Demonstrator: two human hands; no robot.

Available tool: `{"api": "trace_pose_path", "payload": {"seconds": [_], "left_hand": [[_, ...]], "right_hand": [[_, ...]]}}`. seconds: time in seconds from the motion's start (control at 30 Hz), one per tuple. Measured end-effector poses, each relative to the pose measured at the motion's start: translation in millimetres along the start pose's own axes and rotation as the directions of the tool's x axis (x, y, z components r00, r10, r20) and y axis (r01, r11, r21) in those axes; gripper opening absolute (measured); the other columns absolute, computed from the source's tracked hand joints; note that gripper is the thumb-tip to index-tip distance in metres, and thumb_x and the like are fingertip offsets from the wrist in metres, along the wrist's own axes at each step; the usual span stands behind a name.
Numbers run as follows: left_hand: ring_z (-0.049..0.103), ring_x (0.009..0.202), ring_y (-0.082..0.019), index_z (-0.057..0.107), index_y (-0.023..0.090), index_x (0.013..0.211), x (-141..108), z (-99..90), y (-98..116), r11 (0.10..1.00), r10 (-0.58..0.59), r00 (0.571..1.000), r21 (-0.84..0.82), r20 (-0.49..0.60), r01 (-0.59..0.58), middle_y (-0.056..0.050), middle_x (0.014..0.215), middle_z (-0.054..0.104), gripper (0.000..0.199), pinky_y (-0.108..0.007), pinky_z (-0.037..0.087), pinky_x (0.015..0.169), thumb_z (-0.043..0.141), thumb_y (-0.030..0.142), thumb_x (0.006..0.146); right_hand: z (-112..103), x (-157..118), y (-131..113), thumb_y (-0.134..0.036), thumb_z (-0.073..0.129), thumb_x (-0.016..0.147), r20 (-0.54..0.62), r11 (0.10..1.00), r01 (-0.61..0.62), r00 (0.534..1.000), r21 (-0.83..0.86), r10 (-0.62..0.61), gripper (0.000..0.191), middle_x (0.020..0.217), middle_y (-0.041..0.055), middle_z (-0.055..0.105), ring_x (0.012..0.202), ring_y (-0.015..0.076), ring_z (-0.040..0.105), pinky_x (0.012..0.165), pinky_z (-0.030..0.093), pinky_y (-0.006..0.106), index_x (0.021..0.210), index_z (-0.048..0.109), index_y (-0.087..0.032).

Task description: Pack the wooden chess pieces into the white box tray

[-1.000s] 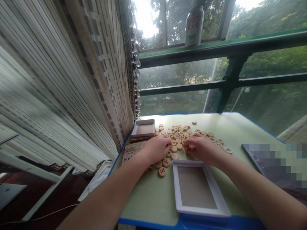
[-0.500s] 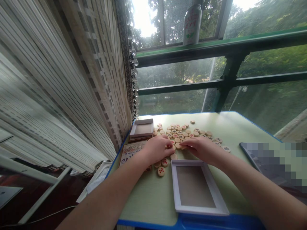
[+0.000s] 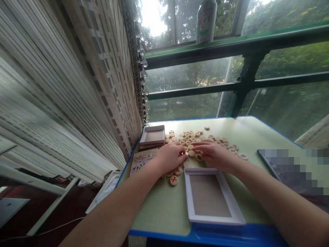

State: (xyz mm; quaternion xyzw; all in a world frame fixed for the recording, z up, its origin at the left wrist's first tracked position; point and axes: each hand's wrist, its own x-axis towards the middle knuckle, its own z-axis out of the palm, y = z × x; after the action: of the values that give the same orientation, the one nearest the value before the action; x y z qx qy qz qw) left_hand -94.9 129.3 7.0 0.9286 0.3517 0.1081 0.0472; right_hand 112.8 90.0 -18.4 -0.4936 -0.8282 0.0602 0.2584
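Round wooden Chinese chess pieces [image 3: 187,142] with red or black characters lie in a loose heap on the table. Over its near left side, my left hand [image 3: 171,157] has its fingers curled and thumb close to the index finger, around a piece that is mostly hidden. My right hand [image 3: 217,155] rests over the heap's right side, fingers stretched out and apart. A black-marked piece [image 3: 199,157] lies by its thumb. Closer to me is an open white box tray [image 3: 189,199]. A red-marked piece [image 3: 174,180] sits below my left hand.
At the table's left edge are a smaller white box part [image 3: 153,142] and a printed chess box [image 3: 144,159]. A dark flat device [image 3: 267,161], partly blurred out, lies at right. A can [image 3: 206,22] stands on the window rail, and a curtain [image 3: 102,68] hangs at left.
My right hand's fingers have spread and reached farther over the heap, exposing a black-marked piece by the thumb. My left hand stays almost in place. The view has tilted slightly down.
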Motion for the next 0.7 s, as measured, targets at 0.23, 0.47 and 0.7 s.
{"api": "trace_pose_path", "payload": {"seconds": [0.23,0.47,0.7], "left_hand": [[0.058,0.084,-0.018,0.062,0.015,0.080,3.4,1.2,-0.2,0.997,0.008,1.000,0.078,0.020,-0.009,-0.007,0.089,0.062,0.035,-0.031,0.046,0.079,0.033,0.031,0.093],[0.059,0.082,-0.017,0.063,0.016,0.082,1.8,1.8,-1.2,0.992,-0.007,1.000,0.125,-0.004,0.007,-0.007,0.090,0.063,0.036,-0.029,0.046,0.076,0.033,0.033,0.093],[0.061,0.083,-0.018,0.065,0.021,0.094,1.0,-1.2,-1.3,0.983,-0.084,0.994,0.156,-0.069,0.094,-0.004,0.090,0.066,0.025,-0.028,0.046,0.073,0.041,0.025,0.090]], "right_hand": [[-1.5,-1.8,2.0,-0.031,0.048,0.087,-0.014,0.997,-0.006,1.000,-0.079,0.004,0.030,0.119,0.0066,0.062,0.112,0.0266,0.050,0.093,0.043,0.044,0.110,0.068,-0.028],[0.7,-1.2,-1.9,-0.034,0.056,0.082,-0.045,0.993,0.008,0.999,-0.119,-0.013,0.021,0.102,0.0073,0.068,0.100,0.0255,0.054,0.088,0.045,0.041,0.087,0.073,-0.024],[1.8,-2.4,-4.5,-0.035,0.057,0.081,-0.009,0.996,0.035,0.999,-0.080,-0.036,0.023,0.104,0.0062,0.066,0.098,0.0255,0.054,0.085,0.046,0.040,0.096,0.072,-0.026]]}}
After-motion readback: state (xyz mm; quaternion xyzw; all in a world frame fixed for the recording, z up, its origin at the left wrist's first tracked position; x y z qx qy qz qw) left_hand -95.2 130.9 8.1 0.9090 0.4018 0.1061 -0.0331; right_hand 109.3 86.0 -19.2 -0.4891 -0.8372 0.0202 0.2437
